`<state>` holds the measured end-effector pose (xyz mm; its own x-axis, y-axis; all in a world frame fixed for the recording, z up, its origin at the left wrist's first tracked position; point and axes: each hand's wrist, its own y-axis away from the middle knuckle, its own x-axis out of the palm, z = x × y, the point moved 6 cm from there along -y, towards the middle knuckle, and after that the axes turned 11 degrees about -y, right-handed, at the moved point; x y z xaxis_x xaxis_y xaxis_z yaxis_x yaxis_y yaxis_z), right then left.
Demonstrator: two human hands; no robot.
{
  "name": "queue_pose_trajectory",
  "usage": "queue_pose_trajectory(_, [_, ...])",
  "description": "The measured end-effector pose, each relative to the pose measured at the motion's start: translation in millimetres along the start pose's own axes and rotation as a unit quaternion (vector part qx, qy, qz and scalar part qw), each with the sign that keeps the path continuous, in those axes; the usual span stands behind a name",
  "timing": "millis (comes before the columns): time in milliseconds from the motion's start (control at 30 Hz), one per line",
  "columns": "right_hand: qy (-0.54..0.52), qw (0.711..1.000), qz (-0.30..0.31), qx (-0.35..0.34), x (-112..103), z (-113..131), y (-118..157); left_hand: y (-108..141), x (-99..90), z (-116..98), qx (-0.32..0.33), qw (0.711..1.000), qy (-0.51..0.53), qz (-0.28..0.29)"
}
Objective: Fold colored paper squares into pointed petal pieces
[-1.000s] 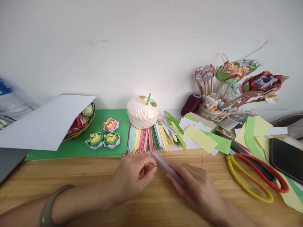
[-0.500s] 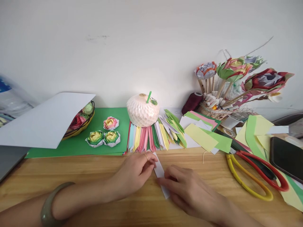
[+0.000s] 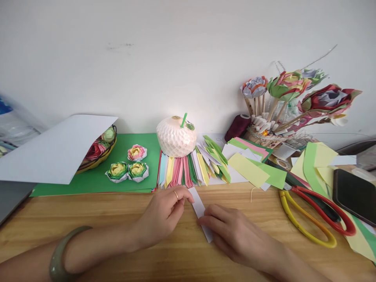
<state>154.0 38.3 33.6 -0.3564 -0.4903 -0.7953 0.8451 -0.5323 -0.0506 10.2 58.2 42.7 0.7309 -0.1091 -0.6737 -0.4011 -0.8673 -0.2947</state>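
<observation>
A narrow white paper strip [image 3: 197,203] lies slanted on the wooden table in front of me. My right hand [image 3: 235,231] is closed on its right edge, thumb and fingertips at the lower half. My left hand [image 3: 169,207] is at the strip's upper left, palm down. Its bent index finger touches or nearly touches the strip's left edge, and the thumb is apart from that finger. Just beyond the strip lies a row of folded paper pieces [image 3: 179,172] in pink, yellow, green and white.
Behind the folded pieces stands a white textured ornament [image 3: 176,137]. Three paper lotus flowers [image 3: 138,171] sit on green paper [image 3: 149,141] at left. Scissors [image 3: 311,223], paper pieces [image 3: 249,168], a phone [image 3: 354,196] and a vase of paper flowers [image 3: 266,135] are at right.
My left index finger and thumb have drawn back left from the strip and parted a little. The strip's lower end has shifted slightly up and right with my right hand.
</observation>
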Motion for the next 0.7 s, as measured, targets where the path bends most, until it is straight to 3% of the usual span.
queue_pose_trajectory(133, [0.051,0.999,-0.011,-0.003,-4.8,0.7,-1.0,1.2,-0.5,-0.5,0.026,0.999,-0.007,-0.016])
queue_pose_trajectory(300, [0.198,0.973,-0.079,-0.094,-11.6,8.3,-3.9,1.2,-1.5,-1.1,0.031,0.999,-0.006,-0.030])
queue_pose_trajectory(433, [0.212,0.965,-0.110,-0.110,-14.8,7.4,-5.4,1.7,-3.8,-4.6,0.056,0.997,-0.021,-0.038])
queue_pose_trajectory(700, [0.212,0.957,-0.156,-0.120,-18.6,7.7,4.6,11.9,0.2,-26.6,0.223,0.969,-0.102,-0.020])
